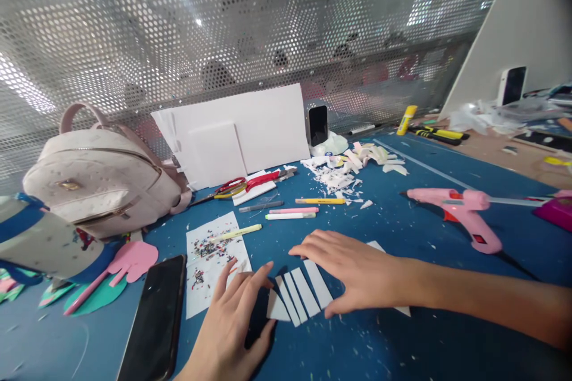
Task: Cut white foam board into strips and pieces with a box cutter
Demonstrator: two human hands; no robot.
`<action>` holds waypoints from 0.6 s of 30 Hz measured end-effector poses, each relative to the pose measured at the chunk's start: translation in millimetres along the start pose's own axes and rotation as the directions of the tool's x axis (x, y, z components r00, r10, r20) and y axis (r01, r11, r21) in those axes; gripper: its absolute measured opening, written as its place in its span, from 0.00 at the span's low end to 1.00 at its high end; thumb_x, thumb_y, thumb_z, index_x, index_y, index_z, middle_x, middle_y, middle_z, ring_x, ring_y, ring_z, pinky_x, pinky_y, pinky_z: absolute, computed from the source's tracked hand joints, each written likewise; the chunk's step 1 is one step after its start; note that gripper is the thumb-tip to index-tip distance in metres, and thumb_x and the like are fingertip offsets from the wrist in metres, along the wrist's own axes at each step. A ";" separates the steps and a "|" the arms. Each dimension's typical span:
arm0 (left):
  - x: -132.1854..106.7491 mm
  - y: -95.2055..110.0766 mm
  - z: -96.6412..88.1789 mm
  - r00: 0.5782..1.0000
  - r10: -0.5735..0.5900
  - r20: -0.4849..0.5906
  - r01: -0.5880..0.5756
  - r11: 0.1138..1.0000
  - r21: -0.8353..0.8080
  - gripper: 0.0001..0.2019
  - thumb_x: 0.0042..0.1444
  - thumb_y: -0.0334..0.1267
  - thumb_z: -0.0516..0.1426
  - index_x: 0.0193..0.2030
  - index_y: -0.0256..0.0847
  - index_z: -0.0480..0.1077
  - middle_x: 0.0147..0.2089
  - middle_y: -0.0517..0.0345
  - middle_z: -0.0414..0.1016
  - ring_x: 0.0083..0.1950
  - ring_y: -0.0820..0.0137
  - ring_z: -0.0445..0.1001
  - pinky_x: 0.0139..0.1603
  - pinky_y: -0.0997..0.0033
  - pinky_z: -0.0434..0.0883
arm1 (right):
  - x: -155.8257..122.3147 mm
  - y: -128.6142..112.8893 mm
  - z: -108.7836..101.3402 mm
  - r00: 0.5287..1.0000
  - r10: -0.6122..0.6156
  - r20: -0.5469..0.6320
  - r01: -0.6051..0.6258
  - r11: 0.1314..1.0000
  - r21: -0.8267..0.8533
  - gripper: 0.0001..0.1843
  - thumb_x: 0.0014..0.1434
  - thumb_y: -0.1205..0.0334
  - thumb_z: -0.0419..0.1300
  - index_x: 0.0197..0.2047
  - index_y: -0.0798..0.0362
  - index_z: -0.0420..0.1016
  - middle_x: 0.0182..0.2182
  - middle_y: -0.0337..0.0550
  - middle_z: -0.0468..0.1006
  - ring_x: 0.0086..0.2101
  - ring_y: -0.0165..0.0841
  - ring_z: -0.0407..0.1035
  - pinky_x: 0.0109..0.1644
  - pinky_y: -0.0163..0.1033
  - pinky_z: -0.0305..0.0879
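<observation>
Several white strips (304,289) of card or foam board lie side by side on the blue tabletop, with narrow gaps between them. My left hand (232,315) is at their left end, fingers spread, its fingertips near the leftmost piece. From the right, my right hand (353,268) reaches over the strips with thumb and fingers apart, its thumb by the rightmost strip. Another white piece (376,245) shows partly from under my right hand and wrist. Neither hand holds anything. Left of the strips, a white sheet (195,297) carries pencil shavings and a yellow highlighter (241,231).
A black phone (154,315) lies at left, near a pale backpack (102,172). A pink glue gun (465,214) rests at right. Pens (292,214), a red cutter (263,180), scissors (230,188) and paper scraps (339,175) lie farther back, before white boards (272,125).
</observation>
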State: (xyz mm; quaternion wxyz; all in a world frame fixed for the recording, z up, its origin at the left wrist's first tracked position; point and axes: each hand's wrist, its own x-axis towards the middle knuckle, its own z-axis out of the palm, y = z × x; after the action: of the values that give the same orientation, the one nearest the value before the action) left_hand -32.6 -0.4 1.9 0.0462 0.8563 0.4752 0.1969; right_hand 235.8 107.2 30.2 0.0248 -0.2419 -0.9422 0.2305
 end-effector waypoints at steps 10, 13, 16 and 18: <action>0.8 1.5 -4.0 1.000 0.000 -0.009 0.000 1.000 0.023 0.37 0.59 0.30 0.52 0.74 0.42 0.45 0.55 0.54 0.76 0.57 0.61 0.73 0.73 0.38 0.48 | -0.4 1.6 -7.1 1.000 -0.013 0.023 0.012 0.999 0.041 0.44 0.55 0.50 0.69 0.69 0.53 0.59 0.58 0.55 0.68 0.57 0.52 0.62 0.60 0.58 0.61; 1.2 1.2 -3.5 1.000 0.017 -0.003 -0.017 0.999 0.037 0.38 0.58 0.30 0.53 0.74 0.41 0.45 0.56 0.52 0.76 0.57 0.59 0.73 0.73 0.36 0.49 | -0.3 2.9 -10.8 1.000 -0.025 0.010 0.024 0.998 0.062 0.44 0.54 0.48 0.70 0.68 0.51 0.60 0.57 0.54 0.69 0.57 0.52 0.63 0.60 0.56 0.63; 1.2 0.1 -2.5 1.000 0.028 -0.002 -0.027 0.999 0.043 0.36 0.60 0.32 0.54 0.74 0.41 0.46 0.57 0.50 0.75 0.58 0.59 0.72 0.73 0.37 0.48 | 1.9 10.7 -20.9 0.997 -0.001 -0.073 0.007 0.996 0.091 0.39 0.56 0.46 0.68 0.66 0.48 0.63 0.59 0.51 0.69 0.59 0.49 0.63 0.61 0.52 0.63; 1.4 -0.3 -2.4 0.999 0.032 -0.008 -0.031 0.999 0.041 0.35 0.62 0.33 0.53 0.74 0.42 0.46 0.58 0.50 0.74 0.58 0.59 0.72 0.73 0.38 0.48 | 4.8 19.9 -28.6 0.981 0.035 -0.191 -0.029 0.999 0.035 0.30 0.62 0.48 0.64 0.64 0.48 0.66 0.60 0.51 0.69 0.59 0.49 0.63 0.61 0.52 0.63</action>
State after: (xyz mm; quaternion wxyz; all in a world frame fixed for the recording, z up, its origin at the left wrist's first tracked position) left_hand -33.1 0.7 4.4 0.0237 0.8636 0.4657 0.1915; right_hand 244.9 137.0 46.5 0.1157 -0.2776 -0.9276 0.2215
